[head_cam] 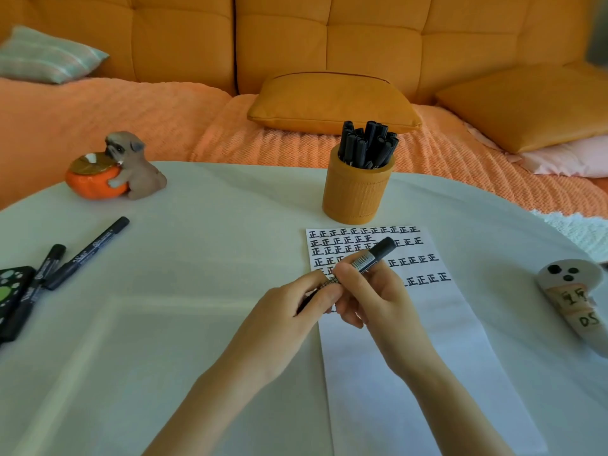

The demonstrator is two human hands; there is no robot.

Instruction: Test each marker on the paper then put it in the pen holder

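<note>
Gripping one black marker (373,257) between them, both hands sit over the left edge of the paper (411,357), above its unmarked near half. The left hand (292,307) has its fingers curled round the marker's lower end, just off the paper's left edge. The right hand (371,297) pinches the barrel further up, over the sheet itself. The marker slants up and to the right, and its dark capped end lies over the rows of written characters on the paper's far half.

Just beyond the paper's far edge stands the orange pen holder (357,195), packed with upright black markers (368,143). Well to the left of the paper, loose markers (88,255) lie on the white table (197,225) beside a dark case (13,291). Farther off on that side is a dog figurine (131,166). To the paper's right lies a white ghost-like toy (572,291).
</note>
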